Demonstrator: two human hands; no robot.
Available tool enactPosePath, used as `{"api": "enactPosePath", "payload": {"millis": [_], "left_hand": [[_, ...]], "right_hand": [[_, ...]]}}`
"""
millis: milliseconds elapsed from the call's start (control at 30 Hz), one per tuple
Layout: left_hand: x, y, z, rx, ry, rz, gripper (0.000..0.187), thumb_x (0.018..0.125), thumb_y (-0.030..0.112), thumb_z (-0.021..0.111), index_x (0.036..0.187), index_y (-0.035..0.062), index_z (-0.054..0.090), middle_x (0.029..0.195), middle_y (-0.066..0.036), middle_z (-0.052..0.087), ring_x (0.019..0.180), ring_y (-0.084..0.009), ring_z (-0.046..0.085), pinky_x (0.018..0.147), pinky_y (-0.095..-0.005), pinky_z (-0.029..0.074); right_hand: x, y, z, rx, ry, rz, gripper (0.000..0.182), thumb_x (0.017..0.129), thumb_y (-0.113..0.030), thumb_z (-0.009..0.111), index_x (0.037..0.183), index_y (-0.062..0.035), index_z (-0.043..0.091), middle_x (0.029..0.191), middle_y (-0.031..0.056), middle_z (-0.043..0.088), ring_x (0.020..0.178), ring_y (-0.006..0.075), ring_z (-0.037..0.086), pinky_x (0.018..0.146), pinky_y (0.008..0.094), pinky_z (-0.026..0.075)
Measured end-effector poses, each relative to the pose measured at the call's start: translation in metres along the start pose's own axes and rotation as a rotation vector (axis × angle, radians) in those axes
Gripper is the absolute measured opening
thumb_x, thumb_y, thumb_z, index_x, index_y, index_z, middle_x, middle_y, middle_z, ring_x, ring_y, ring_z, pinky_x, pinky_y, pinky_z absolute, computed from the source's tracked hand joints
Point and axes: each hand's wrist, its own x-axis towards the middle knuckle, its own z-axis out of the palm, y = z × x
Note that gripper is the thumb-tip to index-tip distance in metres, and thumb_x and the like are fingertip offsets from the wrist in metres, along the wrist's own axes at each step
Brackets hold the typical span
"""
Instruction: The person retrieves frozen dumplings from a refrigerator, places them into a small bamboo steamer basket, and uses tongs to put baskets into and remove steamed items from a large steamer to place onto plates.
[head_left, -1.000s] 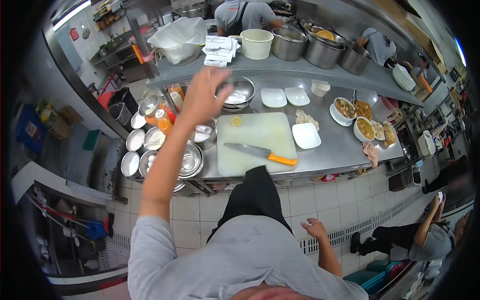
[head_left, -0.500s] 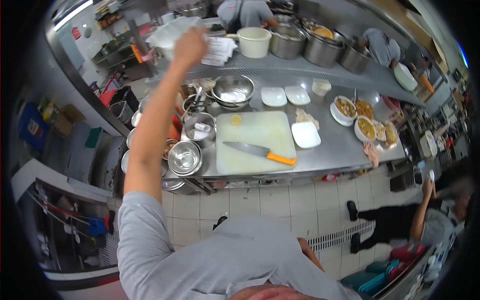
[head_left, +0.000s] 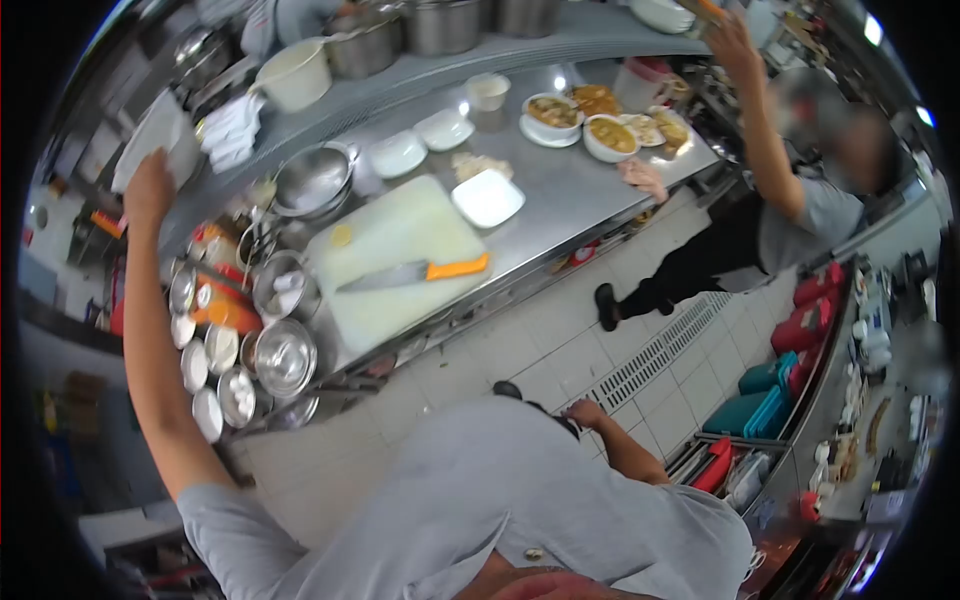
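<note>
Left hand (head_left: 150, 188) at white container (head_left: 178, 138)

This was a commercial kitchen: a stainless-steel bench (head_left: 572, 192) held a cutting board (head_left: 405, 225), an orange-handled knife (head_left: 415, 272) and bowls of cooked food (head_left: 611, 137), metal stockpots (head_left: 445, 27) lined the shelf (head_left: 400, 92) above, a slotted drain (head_left: 655, 347) crossed the tiled floor (head_left: 555, 345), and another person (head_left: 815, 215) in grey stood nearby.
</note>
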Motion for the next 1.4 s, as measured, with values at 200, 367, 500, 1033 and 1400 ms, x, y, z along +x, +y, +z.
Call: {"api": "enactPosePath", "payload": {"millis": [200, 367, 500, 1033, 1400], "left_hand": [[-0.041, 0.106, -0.120, -0.545, 0.060, -0.105, 0.040, 0.093, 0.011, 0.066, 0.132, 0.0061, 0.059, 0.111, -0.015, 0.068, 0.089, -0.0291, 0.069, 0.080, -0.0394, 0.054], [-0.158, 0.267, -0.192, -1.400, -0.312, 0.043, 0.030, 0.086, 0.011, 0.073, 0.115, 0.0019, 0.070, 0.096, -0.007, 0.073, 0.083, -0.0132, 0.067, 0.073, -0.0293, 0.055], [-0.234, 0.346, -0.203, -1.777, -0.761, -0.007, 0.031, 0.087, 0.003, 0.073, 0.118, 0.0013, 0.070, 0.096, -0.007, 0.074, 0.081, -0.0110, 0.068, 0.071, -0.0255, 0.054], [-0.322, 0.361, -0.209, -1.833, -0.687, -0.389, 0.026, 0.095, 0.001, 0.065, 0.120, -0.0065, 0.066, 0.101, -0.011, 0.071, 0.092, -0.0142, 0.069, 0.081, -0.0310, 0.061], [-0.321, 0.392, -0.242, -1.819, -0.617, -0.527, 0.027, 0.096, 0.004, 0.066, 0.121, -0.0049, 0.066, 0.102, -0.010, 0.072, 0.088, -0.0140, 0.069, 0.079, -0.0291, 0.059]], "right_hand": [[-0.020, -0.028, 0.012, 0.443, -0.210, 0.617, 0.029, 0.092, -0.027, 0.068, 0.102, -0.0002, 0.075, 0.086, 0.0164, 0.072, 0.072, 0.0277, 0.073, 0.060, 0.0373, 0.062], [0.002, -0.020, 0.033, 0.281, -0.403, 0.440, 0.030, 0.083, -0.011, 0.072, 0.113, -0.0090, 0.075, 0.094, 0.0136, 0.073, 0.080, 0.0269, 0.073, 0.065, 0.0390, 0.063], [0.009, -0.044, -0.001, 0.257, -0.192, 0.350, 0.040, 0.087, -0.040, 0.068, 0.087, -0.0017, 0.077, 0.076, 0.0171, 0.072, 0.074, 0.0288, 0.073, 0.067, 0.0410, 0.060], [0.011, -0.207, -0.387, 0.559, 0.679, -0.377, 0.039, 0.091, -0.031, 0.072, 0.114, -0.0001, 0.070, 0.103, 0.0141, 0.074, 0.091, 0.0204, 0.070, 0.082, 0.0347, 0.055], [-0.001, -0.279, -0.820, 1.502, 0.873, -0.913, 0.068, 0.088, -0.030, 0.080, 0.136, 0.0069, 0.048, 0.132, 0.0240, 0.056, 0.110, 0.0329, 0.064, 0.075, 0.0396, 0.060]]}}
